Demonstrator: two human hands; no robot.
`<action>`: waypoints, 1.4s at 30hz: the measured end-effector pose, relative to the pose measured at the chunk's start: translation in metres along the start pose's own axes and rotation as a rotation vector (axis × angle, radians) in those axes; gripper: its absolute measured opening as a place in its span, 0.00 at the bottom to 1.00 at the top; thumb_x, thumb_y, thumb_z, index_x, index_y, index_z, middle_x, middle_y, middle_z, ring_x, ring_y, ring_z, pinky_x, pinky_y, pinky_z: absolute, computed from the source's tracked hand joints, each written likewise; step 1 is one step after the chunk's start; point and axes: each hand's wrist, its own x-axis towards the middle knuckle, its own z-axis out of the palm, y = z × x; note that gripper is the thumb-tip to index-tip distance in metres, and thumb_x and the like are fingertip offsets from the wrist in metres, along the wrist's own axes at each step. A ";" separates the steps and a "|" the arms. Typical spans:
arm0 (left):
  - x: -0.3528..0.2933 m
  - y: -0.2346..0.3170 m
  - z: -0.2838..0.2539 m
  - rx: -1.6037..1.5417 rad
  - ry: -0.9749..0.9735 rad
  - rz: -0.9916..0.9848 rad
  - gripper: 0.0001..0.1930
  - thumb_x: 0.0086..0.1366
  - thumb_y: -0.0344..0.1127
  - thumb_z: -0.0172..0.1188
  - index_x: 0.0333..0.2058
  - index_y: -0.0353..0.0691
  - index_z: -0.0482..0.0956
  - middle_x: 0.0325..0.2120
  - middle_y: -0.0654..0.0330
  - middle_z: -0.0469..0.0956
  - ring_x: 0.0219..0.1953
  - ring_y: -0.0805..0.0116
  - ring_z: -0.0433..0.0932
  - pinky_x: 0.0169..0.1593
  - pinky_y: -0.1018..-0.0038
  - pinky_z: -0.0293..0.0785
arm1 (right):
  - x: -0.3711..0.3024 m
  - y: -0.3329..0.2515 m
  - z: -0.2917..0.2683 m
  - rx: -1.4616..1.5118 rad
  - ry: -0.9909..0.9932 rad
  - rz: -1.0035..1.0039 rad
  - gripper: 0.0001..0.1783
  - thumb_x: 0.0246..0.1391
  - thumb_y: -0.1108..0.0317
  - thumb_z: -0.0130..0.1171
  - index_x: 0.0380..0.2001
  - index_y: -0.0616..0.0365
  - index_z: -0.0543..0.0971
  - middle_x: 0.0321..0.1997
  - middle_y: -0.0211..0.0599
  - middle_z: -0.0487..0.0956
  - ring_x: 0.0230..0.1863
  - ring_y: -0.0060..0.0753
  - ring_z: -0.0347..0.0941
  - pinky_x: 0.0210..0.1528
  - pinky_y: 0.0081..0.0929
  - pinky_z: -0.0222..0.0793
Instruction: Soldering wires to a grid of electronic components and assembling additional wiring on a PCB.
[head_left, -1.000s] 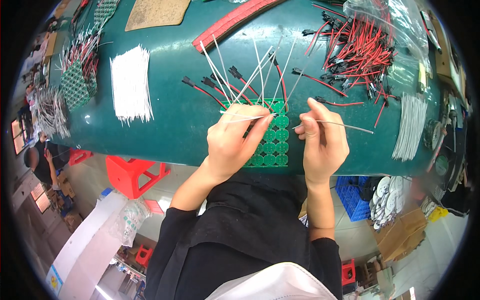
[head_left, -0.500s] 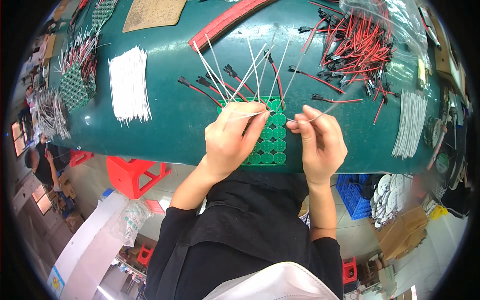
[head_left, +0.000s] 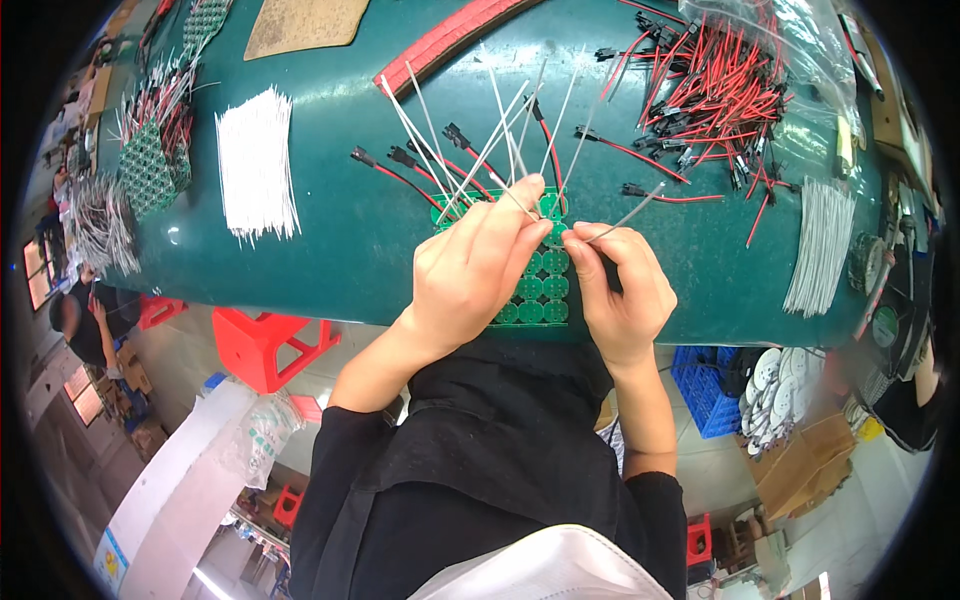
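Note:
A panel of small round green circuit boards (head_left: 542, 290) lies at the table's front edge, partly under my hands. My left hand (head_left: 465, 270) is curled over its upper left part, forefinger and thumb bent down at the boards; whatever they grip is hidden. Between right thumb and fingertips, my right hand (head_left: 630, 295) pinches a grey wire (head_left: 632, 208), whose free end slants up to the right. Its fingertips are by the panel's right edge, close to the left thumb. White wires (head_left: 425, 135) and red-black connector leads (head_left: 395, 172) fan out from the panel's far side.
A bundle of white wires (head_left: 257, 165) lies left, a grey wire bundle (head_left: 822, 248) right. A heap of red-black connector leads (head_left: 715, 110) sits far right beside a clear plastic bag (head_left: 800, 40). A red strip (head_left: 450, 45) and tan board (head_left: 305, 25) lie at the back.
My right hand has moved left to the panel's edge with the grey wire. My left forefinger has shifted up and forward over the boards; the white wires seen in its pinch no longer show there.

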 end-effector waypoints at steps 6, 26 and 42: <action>-0.002 -0.002 0.000 -0.085 -0.006 0.012 0.27 0.55 0.19 0.68 0.54 0.27 0.70 0.32 0.53 0.83 0.33 0.67 0.85 0.37 0.76 0.83 | -0.001 0.001 0.000 -0.038 -0.010 -0.009 0.13 0.46 0.81 0.69 0.36 0.66 0.78 0.32 0.42 0.83 0.30 0.39 0.81 0.32 0.29 0.77; -0.018 0.001 -0.007 -0.218 -0.008 -0.127 0.09 0.55 0.20 0.69 0.34 0.30 0.79 0.31 0.55 0.82 0.31 0.70 0.83 0.34 0.78 0.81 | 0.000 0.002 0.002 -0.108 0.015 -0.038 0.12 0.50 0.76 0.68 0.40 0.64 0.82 0.32 0.39 0.80 0.29 0.35 0.76 0.29 0.27 0.73; -0.019 -0.005 0.014 -0.238 0.103 -0.086 0.21 0.57 0.25 0.70 0.45 0.32 0.69 0.28 0.59 0.80 0.25 0.74 0.81 0.29 0.80 0.80 | 0.030 0.021 -0.087 -0.626 -0.192 0.234 0.08 0.55 0.75 0.62 0.40 0.59 0.80 0.37 0.41 0.74 0.39 0.42 0.73 0.42 0.36 0.71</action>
